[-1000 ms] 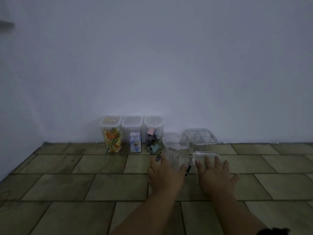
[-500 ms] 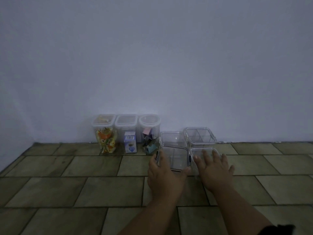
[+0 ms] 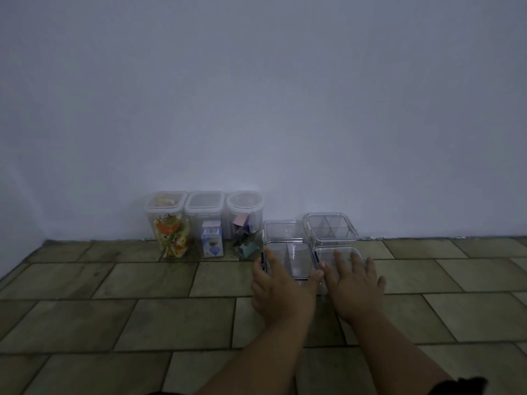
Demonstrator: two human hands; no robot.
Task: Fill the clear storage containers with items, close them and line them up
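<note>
Dim tiled floor (image 3: 114,280) against a plain pale wall (image 3: 256,109). At the far left, three tall jars (image 3: 204,223) with lids on, in a row along the wall, filled with coloured packets (image 3: 171,240), a small carton (image 3: 212,243) and small coloured pieces (image 3: 245,246).

Just right of them, four low clear boxes in a close square: far left box (image 3: 282,229), far right box (image 3: 330,226) with dividers inside, near left box (image 3: 288,258), near right box (image 3: 339,253). Left hand (image 3: 281,292) spread wide round the near left box from its near side, fingers at the left wall and thumb at the right corner, so holding it. Right hand (image 3: 353,289) laid on the near right box with straight, spread fingers, gripping nothing.

Most likely the lining-up step. To do it well:
- Slide both near boxes toward the wall together, not one after the other.
- Push low on the near walls, to avoid tipping.
- Stop at first contact with the far pair, to avoid knocking it out of line.
- Check the dark clips (image 3: 316,256) on the near left box; cannot tell if fully latched.

No items visible inside these four boxes, so filling perhaps not yet done.
</note>
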